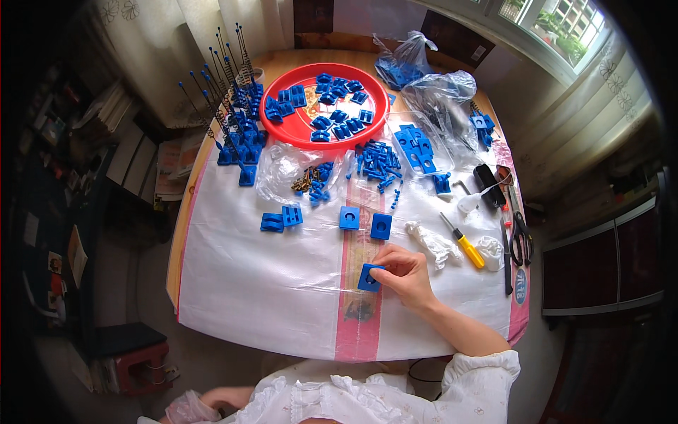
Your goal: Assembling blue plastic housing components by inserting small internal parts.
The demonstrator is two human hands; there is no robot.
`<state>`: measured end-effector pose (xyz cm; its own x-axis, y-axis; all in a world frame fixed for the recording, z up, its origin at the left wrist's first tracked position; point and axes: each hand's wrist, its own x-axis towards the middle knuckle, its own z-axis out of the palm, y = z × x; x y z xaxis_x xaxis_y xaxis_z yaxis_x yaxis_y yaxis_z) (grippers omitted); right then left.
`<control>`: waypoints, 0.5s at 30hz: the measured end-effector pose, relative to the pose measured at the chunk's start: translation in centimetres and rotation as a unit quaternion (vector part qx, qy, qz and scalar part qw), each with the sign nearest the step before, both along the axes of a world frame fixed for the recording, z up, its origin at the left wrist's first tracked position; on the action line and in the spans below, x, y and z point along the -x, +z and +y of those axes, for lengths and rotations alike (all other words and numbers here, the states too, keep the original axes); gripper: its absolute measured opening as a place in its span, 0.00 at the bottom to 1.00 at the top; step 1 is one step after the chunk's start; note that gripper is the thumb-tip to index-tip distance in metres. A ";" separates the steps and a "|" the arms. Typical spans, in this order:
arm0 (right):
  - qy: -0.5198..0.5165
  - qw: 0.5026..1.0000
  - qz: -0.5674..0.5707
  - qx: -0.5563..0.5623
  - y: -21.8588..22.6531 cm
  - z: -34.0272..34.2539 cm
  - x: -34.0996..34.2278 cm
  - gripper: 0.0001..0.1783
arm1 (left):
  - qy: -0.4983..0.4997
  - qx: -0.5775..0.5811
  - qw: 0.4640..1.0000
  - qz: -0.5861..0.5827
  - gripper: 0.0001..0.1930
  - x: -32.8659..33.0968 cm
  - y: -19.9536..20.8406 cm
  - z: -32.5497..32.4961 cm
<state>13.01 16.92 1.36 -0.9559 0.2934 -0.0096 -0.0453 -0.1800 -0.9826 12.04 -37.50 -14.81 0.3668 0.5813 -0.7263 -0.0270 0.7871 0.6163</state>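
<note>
In the head view, the right hand (pixel 408 275) pinches a blue square block (pixel 367 280) between thumb and fingertips, just above or on the near part of the tabletop (pixel 261 283); which of the two I cannot tell. The block sits tilted over the pink band of the covering, left of the fingers. The left hand (pixel 217 401) is low at the bottom edge, off the tabletop and to the person's left, beside something pale and translucent (too blurred to name); whether its fingers are spread or closed I cannot tell.

Just beyond the held block lie two blue plates (pixel 349 218), apart from each other, each with a round recess. Farther left, a pair of slotted blue pieces (pixel 282 220) rest side by side. Behind these, a clear plastic bag (pixel 274 180) lies near small brass-coloured parts (pixel 306 182), with a heap of blue pegs (pixel 379 164) to its right.

A round red tray (pixel 289 136) at the back holds more blue pieces, and blue bases with springs (pixel 244 145) crowd to its left. On the right are crumpled white tissue (pixel 432 244), a yellow-handled screwdriver (pixel 469 252) and black-handled scissors (pixel 522 237).
</note>
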 end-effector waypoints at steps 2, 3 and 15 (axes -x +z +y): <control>-0.004 1.000 -0.001 0.004 -0.2 -0.1 -0.1 0.04 | -0.039 0.007 0.983 0.178 0.22 3.9 6.6 6.9; -0.005 1.000 0.000 0.009 0.0 -0.1 -0.1 0.03 | -0.016 0.021 0.955 0.295 0.20 4.3 7.7 8.5; 0.001 1.000 -0.005 -0.013 -0.1 0.0 -0.1 0.04 | -0.043 -0.492 0.869 0.017 0.19 -4.1 6.6 33.3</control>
